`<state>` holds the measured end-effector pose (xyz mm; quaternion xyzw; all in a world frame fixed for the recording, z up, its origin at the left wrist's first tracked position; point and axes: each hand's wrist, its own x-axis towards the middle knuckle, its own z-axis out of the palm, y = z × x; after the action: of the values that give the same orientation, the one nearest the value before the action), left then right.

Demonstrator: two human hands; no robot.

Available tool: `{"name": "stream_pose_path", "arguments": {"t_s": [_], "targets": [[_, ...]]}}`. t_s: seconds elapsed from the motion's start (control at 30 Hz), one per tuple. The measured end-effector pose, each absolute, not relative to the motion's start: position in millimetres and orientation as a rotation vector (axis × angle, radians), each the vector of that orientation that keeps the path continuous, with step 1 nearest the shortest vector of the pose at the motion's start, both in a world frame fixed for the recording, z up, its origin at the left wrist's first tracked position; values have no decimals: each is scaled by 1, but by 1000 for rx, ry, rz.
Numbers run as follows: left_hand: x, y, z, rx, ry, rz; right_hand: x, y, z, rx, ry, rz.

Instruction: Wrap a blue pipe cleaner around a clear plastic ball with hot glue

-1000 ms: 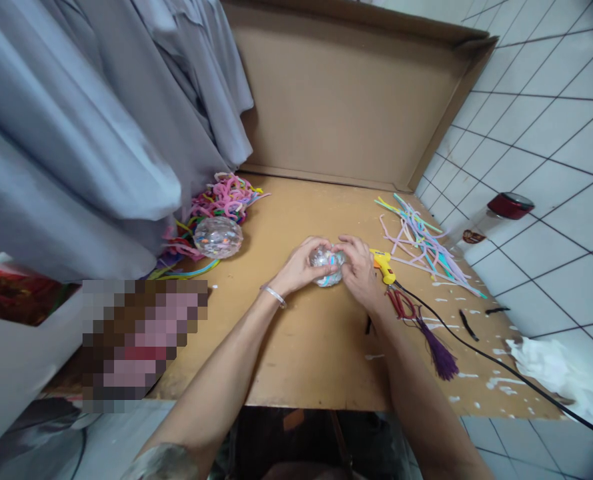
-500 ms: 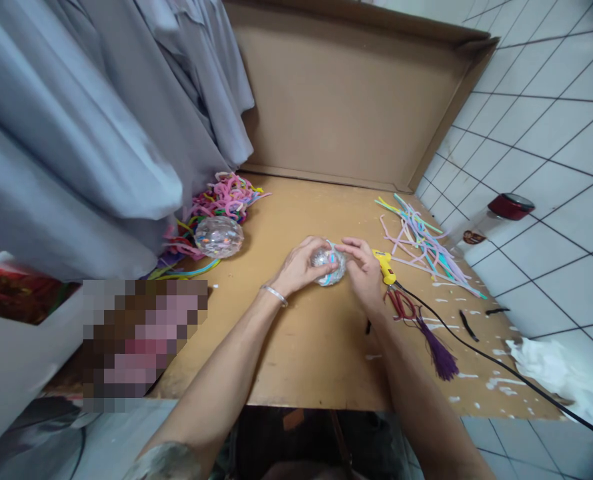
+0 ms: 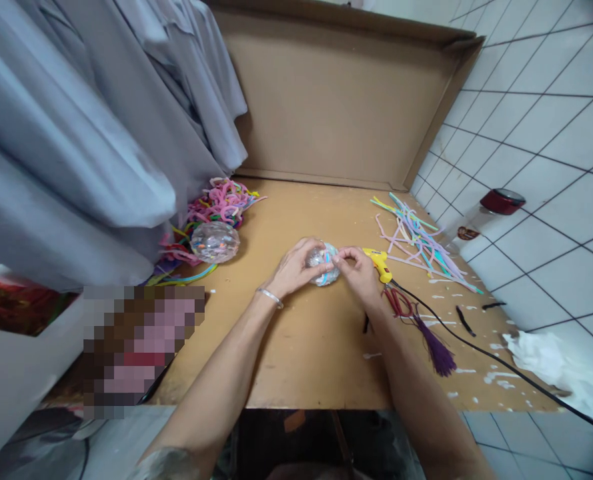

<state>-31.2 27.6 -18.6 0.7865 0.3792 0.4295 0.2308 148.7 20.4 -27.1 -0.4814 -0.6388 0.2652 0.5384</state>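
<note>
As the left hand (image 3: pixel 293 268) cups the clear ball (image 3: pixel 321 256) at nine o'clock of the glue gun (image 3: pixel 383 269), apparently for steadiness, the right hand (image 3: pixel 358 269) meets the ball's three o'clock edge, fingertips narrowed, grip unclear.

White tiled wall (image 3: pixel 551 147) right; cardboard panel (image 3: pixel 321 100) behind tabletop (image 3: pixel 301 207); grey cloth (image 3: pixel 96 100) left; tiled floor (image 3: pixel 511 450) below.

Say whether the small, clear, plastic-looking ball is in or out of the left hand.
In: the left hand curls around the small ball, thumb across it.
</note>
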Motion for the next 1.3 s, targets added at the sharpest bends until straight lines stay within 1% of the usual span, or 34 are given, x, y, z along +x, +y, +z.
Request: {"name": "stream_pose_path", "arguments": {"t_s": [0.27,0.37,0.57,0.63,0.73,0.8,1.1,1.3], "targets": [[-28,31,-22,2113,1041,1143,144,19,-28,-1177,-1469,593],[-28,29,-25,1962,1009,1199,141,15,-23,-1140,-1452,642],[-36,16,-27,1650,774,1338,134,3,-9,-1026,-1345,740],[-36,13,-27,1619,742,1345,131,-3,-6,-1009,-1382,649],[-34,12,-31,1625,766,1323,125,-12,-5,-1040,-1481,401],[-32,12,-36,1635,808,1346,121,-14,-7,-1074,-1534,323],[-26,17,-47,1638,845,1520,117,-11,-21,-1025,-1633,199],[-23,18,-47,1657,886,1499,119,-10,-23,-1022,-1632,273]]}}
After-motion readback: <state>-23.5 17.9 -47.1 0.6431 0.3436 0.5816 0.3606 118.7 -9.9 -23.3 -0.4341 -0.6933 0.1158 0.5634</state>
